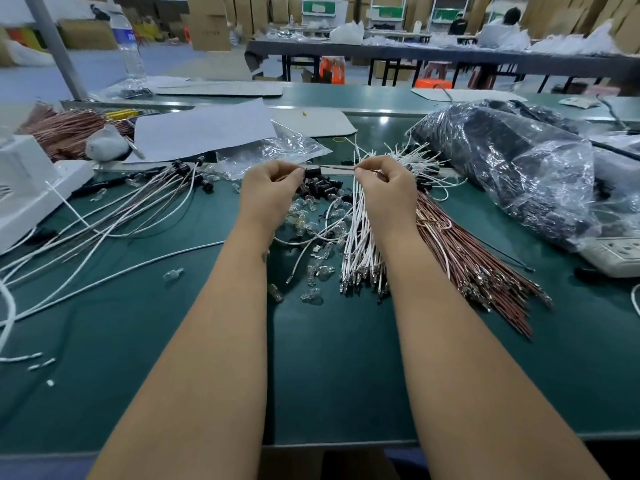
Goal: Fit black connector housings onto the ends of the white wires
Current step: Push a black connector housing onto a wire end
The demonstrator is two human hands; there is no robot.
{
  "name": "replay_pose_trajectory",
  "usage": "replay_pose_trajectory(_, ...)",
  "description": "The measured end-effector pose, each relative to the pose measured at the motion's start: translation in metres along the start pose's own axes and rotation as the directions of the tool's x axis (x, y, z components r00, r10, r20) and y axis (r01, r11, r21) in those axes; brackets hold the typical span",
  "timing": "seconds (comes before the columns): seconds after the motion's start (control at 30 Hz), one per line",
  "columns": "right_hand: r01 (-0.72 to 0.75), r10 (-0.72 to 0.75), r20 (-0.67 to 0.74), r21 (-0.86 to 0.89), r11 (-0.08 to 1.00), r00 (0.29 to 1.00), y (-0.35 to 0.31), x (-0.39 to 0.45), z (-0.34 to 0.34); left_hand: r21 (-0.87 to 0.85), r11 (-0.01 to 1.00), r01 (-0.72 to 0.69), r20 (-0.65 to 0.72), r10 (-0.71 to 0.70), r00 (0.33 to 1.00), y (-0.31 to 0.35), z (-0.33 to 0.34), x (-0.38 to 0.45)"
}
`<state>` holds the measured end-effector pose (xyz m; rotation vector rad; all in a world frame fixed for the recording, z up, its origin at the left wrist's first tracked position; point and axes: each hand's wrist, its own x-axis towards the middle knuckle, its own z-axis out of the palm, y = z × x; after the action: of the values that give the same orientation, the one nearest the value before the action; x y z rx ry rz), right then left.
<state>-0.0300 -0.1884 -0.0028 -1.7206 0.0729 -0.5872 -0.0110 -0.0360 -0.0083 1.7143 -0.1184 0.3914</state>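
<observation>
surface (329,375): green mat | white wires (360,244): bundled beneath right wrist | left hand (268,188): grip pinching black connector housing (312,173) | right hand (384,185): grip pinching thin wire (337,168) leading toward housing | plastic bag (512,168): far right

the left hand (268,188) pinches a connector housing (312,173); the right hand (384,188) pinches a wire (337,168) that runs between the two. just beneath the grip lies a heap of housings (322,187), nearer the person loose bulbs (313,271). under the right hand lie the bundled wires (362,244). left of the grip fan finished wires (149,199); right of it sits a plastic bag (512,168).
</observation>
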Motion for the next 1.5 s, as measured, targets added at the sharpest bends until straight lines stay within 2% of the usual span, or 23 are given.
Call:
replay_pose_trajectory(0.07,0.008,-0.007,-0.028,0.007,1.0,1.0,0.0009,-0.0005,-0.0014,-0.022,1.0,-0.001,0.004,0.001,1.0,0.0006,-0.0021,-0.0007)
replay_pose_trajectory(0.4,0.009,-0.008,0.015,-0.009,1.0,1.0,0.0021,-0.0016,-0.0022,-0.042,0.999,-0.005,0.038,0.007,0.999,0.0001,-0.0026,-0.0018)
replay_pose_trajectory(0.6,0.103,-0.093,0.064,-0.187,0.977,0.994,0.0008,-0.0036,-0.0001,-0.003,1.0,0.0,0.079,0.001,0.997,0.001,-0.003,-0.0021)
replay_pose_trajectory(0.77,0.159,-0.163,0.012,-0.289,0.944,0.987,0.0022,-0.0045,-0.0009,0.064,0.998,-0.019,0.108,0.012,0.994,0.0025,-0.003,-0.0021)
replay_pose_trajectory(0.87,0.189,-0.188,0.031,-0.278,0.942,0.982,-0.0003,-0.0058,-0.0002,0.076,0.997,-0.023,0.129,0.013,0.992,0.0029,-0.002,-0.0035)
replay_pose_trajectory(1.03,0.138,-0.138,0.015,-0.118,0.983,0.99,-0.0057,-0.0066,-0.0019,0.063,0.998,-0.013,0.134,0.004,0.991,0.0034,-0.0019,-0.0043)
replay_pose_trajectory(1.17,0.183,-0.176,0.05,-0.222,0.958,0.983,-0.0036,-0.0069,-0.0019,0.011,1.0,-0.008,0.13,0.007,0.992,0.0031,-0.0026,-0.0035)
replay_pose_trajectory(1.3,0.221,-0.235,-0.005,-0.327,0.919,0.972,-0.0011,-0.005,-0.003,-0.04,0.999,-0.015,0.125,0.02,0.992,0.0006,-0.008,-0.0008)
replay_pose_trajectory(1.5,0.195,-0.198,0.01,-0.208,0.958,0.98,-0.0035,-0.0061,-0.0034,0.0,0.999,-0.052,0.141,0.051,0.989,-0.0002,-0.0062,-0.0009)
